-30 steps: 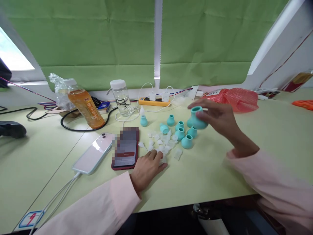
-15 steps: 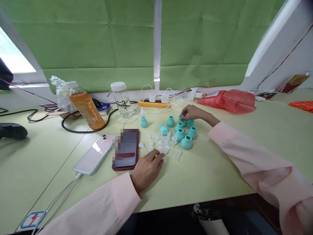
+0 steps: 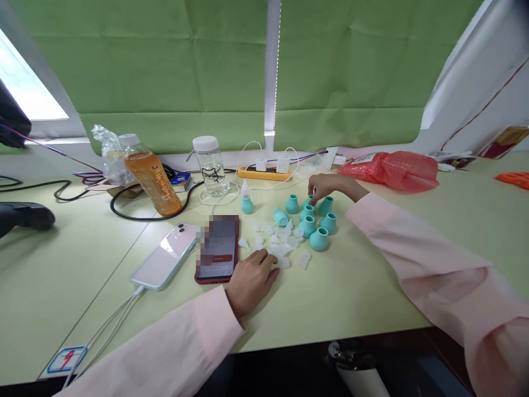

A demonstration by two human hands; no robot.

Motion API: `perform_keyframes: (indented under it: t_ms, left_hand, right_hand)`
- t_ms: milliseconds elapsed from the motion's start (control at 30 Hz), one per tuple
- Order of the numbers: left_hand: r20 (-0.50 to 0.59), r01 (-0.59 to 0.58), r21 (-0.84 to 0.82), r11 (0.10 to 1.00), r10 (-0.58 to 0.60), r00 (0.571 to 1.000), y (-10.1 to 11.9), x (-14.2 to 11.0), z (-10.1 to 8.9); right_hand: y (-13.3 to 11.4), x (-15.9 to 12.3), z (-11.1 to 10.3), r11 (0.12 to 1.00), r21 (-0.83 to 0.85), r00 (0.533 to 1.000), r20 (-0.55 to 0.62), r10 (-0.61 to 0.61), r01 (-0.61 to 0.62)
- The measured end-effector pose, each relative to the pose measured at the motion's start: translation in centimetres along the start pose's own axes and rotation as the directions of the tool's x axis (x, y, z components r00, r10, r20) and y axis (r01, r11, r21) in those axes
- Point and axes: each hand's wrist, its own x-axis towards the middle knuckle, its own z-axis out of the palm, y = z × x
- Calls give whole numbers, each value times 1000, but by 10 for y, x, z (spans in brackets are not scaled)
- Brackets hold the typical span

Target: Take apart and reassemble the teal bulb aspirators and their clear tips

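Observation:
My right hand [image 3: 328, 186] reaches to the back of a group of teal squeeze bulbs, its fingers closed around the neck of one bulb [image 3: 308, 200]. Several more open-necked bulbs [image 3: 319, 239] stand close by, and one bulb [image 3: 281, 216] lies on its side. My left hand [image 3: 253, 280] rests on the table with its fingers loosely spread, the tips beside a scatter of translucent white nozzle tips [image 3: 282, 249]. Farther back, a teal bulb with a white nozzle fitted [image 3: 247, 204] stands upright. What the left fingertips may touch is partly hidden.
A dark red phone [image 3: 217, 248] and a white phone [image 3: 165, 256] on cables lie to the left. Behind them stand an orange drink bottle [image 3: 152, 182] and a clear bottle [image 3: 211, 168]. A yellow power strip [image 3: 264, 173] and red bubble wrap [image 3: 388, 170] lie along the back.
The view has shifted slightly, moving everything a little to the right. My right hand has turned a bit at the same bulb, uncovering more of the bulb beside it. The left hand stays put.

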Motion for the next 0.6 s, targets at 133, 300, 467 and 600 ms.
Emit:
perform_keyframes:
  t_ms: [133, 300, 467, 600]
  left_hand:
    - [12, -5, 14, 1000, 5, 1000, 1, -1, -2]
    - [3, -23, 1, 1000, 23, 1000, 2, -2, -1]
    - [-13, -36, -2, 999, 36, 999, 3, -4, 0]
    - [-24, -21, -18, 1000, 20, 1000, 3, -3, -2]
  right_hand:
    - [-32, -15, -16, 971, -34, 943, -231, -238, 237]
    - [-100, -13, -21, 825, -36, 821, -84, -564, 563]
    - [-140, 18, -6, 923, -98, 927, -18, -376, 372]
    - [-147, 26, 2, 909, -128, 917, 17, -398, 397]
